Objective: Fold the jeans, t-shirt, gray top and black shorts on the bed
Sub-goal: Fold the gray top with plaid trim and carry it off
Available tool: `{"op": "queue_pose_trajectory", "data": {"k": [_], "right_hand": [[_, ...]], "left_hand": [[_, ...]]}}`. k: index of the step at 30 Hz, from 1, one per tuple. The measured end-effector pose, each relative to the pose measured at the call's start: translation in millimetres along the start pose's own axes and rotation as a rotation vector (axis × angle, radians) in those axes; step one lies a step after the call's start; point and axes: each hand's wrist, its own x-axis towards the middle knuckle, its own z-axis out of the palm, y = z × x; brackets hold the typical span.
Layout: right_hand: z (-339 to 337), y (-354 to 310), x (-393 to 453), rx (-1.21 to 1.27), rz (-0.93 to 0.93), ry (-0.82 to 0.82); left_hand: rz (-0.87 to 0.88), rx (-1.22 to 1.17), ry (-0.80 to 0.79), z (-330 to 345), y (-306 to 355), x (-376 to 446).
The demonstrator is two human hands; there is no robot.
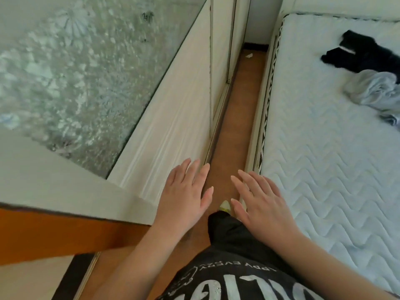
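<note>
Folding not started: left hand [186, 191] and right hand [262, 202] hover flat-fingered, holding nothing, over the brown floor gap, while crumpled black shorts [363, 55] and bunched gray top [374, 87] lie unfolded on the white quilted mattress [324, 159]; jeans, t-shirt not identifiable.

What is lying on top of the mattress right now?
On the mattress lie a black garment and a crumpled gray garment, touching, with a bit of further cloth at the frame edge. Anything farther right is out of view. Both hands are off the bed.
</note>
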Motion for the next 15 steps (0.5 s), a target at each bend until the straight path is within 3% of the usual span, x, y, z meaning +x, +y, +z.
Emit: {"op": "queue_pose_trajectory", "data": {"k": [5,12,15], "right_hand": [[8.4,56.9,77.4,0.034,0.094,-0.049],[-9.6,136.7,168.3,0.044,0.152,-0.133],[-14.4,166.1,202.9,0.067,0.193,-0.142]], "left_hand": [[0.114,-0.039,-0.046,13.1,2.7,119.2],[0.052,-0.106,-0.035,-5.7,-1.2,237.6],[0.112,-0.104,-0.068,-11.8,8.4,283.0]]}}
